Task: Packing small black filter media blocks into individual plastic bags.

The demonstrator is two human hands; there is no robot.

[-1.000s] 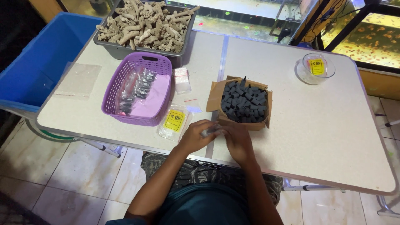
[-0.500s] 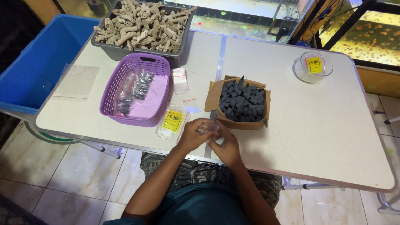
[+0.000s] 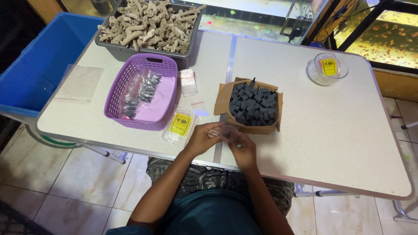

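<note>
Small clear bag (image 3: 227,130): pinched between both hands at the near edge of the surface, just in front of the cardboard box; what is inside it is too small to tell.
Left hand (image 3: 203,138): fingers curled in, closed on the left side of the bag.
Right hand (image 3: 242,147): fingers bent and closed on the right side of the bag, touching the left hand's fingertips.
Cardboard box (image 3: 249,105): flaps open, packed with dark grey blocks standing on end, just beyond the hands.
Yellow-labelled packet (image 3: 180,125): flat on the surface, just left of the left hand.
Purple basket (image 3: 143,92): left of the box, holding clear bags with dark pieces inside.
Grey tray (image 3: 149,27): at the far edge, heaped with pale, rough, stick-like pieces.
Clear round dish (image 3: 327,68): far right, well apart, with a yellow label in it.
Blue tub (image 3: 32,56): beside the surface on the left.
Surface (image 3: 331,139): pale, speckled, with a seam down the middle.
</note>
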